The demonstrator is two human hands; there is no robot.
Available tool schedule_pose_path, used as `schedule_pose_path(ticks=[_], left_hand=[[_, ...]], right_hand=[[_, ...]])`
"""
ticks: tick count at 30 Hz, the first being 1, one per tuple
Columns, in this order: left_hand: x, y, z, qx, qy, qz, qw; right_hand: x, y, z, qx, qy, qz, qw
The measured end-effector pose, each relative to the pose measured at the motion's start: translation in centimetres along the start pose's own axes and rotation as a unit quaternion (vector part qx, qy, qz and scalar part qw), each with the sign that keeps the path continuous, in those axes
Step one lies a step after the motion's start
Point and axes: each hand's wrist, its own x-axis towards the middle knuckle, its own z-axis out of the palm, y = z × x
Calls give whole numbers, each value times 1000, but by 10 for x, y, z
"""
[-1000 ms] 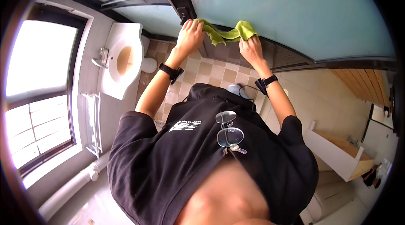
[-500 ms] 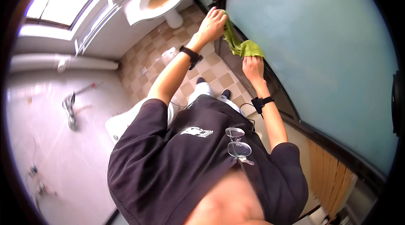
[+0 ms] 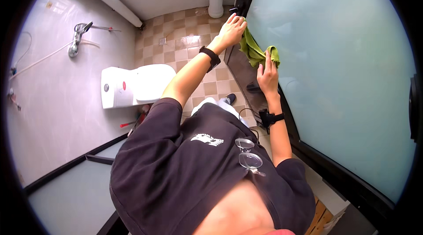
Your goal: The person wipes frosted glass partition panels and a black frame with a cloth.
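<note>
A green cloth [image 3: 251, 49] stretches between my two hands along the dark frame [image 3: 291, 127] of a frosted glass door [image 3: 335, 58]. My left hand [image 3: 232, 31], farther away, grips one end of it close to a dark latch [image 3: 238, 6] on the frame. Nearer to me, my right hand [image 3: 268, 77] holds the other end against the frame's edge, with fingers fairly straight and the cloth folded over by the fingertips. Both wrists carry black bands. The fingertips of my left hand are partly hidden by the cloth and frame.
A white toilet [image 3: 154, 82] stands to the left. Beyond is a pedestal sink [image 3: 216, 3] on a checkered tile floor [image 3: 185, 30]. A shower head [image 3: 74, 49] and a white pipe [image 3: 116, 5] are on the left wall. Glasses [image 3: 250, 160] hang from my shirt collar.
The view has turned, bringing the whole toilet into sight. My right hand's fingers have straightened against the cloth, which now hangs wider between the hands. Both hands still hold it.
</note>
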Motion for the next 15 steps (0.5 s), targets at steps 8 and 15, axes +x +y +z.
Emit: schedule_pose_path(ticks=[8,15], left_hand=[[-7,30,-19,135,-69,-146,978],[-9,53,-47,167,-103,-279,940]], right_hand=[[23,9,-32,62,-123,-13,990],[47,9,-66,128,-198,-48,971]])
